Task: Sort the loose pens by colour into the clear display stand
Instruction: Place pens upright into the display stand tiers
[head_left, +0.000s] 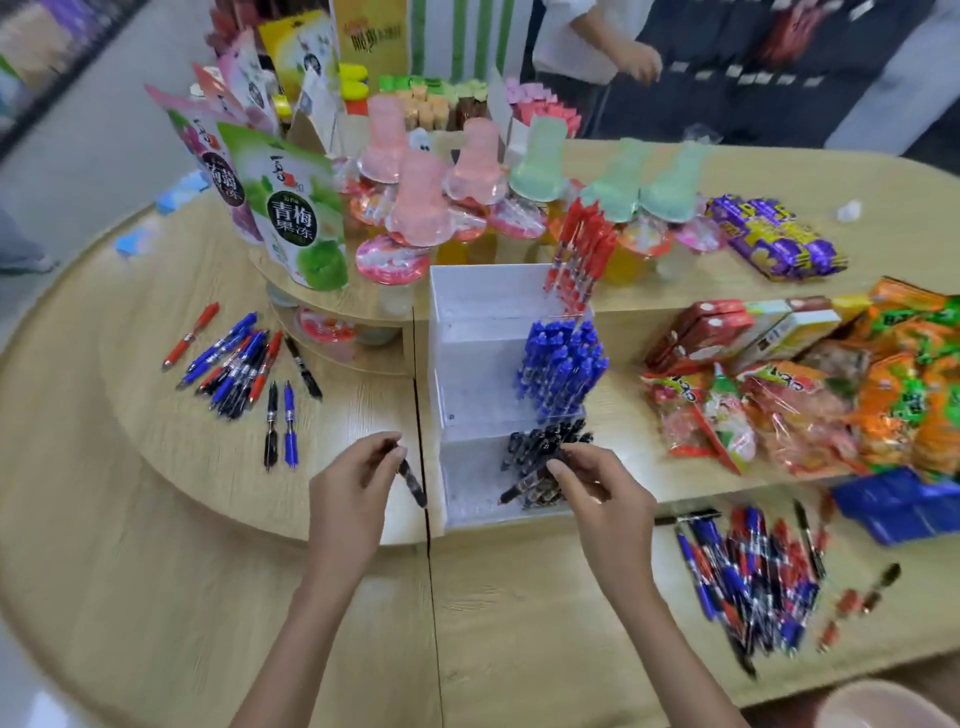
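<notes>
The right hand (602, 488) pinches a black pen (524, 487), its far end slanting off the fingertips into the clear display stand (467, 312), front tier, where the other black pens (540, 441) already stand. Blue pens (561, 364) and red pens (579, 249) fill the tiers beyond the fingers. The left hand (353, 483) pinches a second black pen (412, 482) that hangs below its fingers beside the stand, probably waiting its turn.

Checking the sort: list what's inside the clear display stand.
Red pens in the back tier, blue pens in the middle, black pens in front. Pens behind the outer ones are covered.
</notes>
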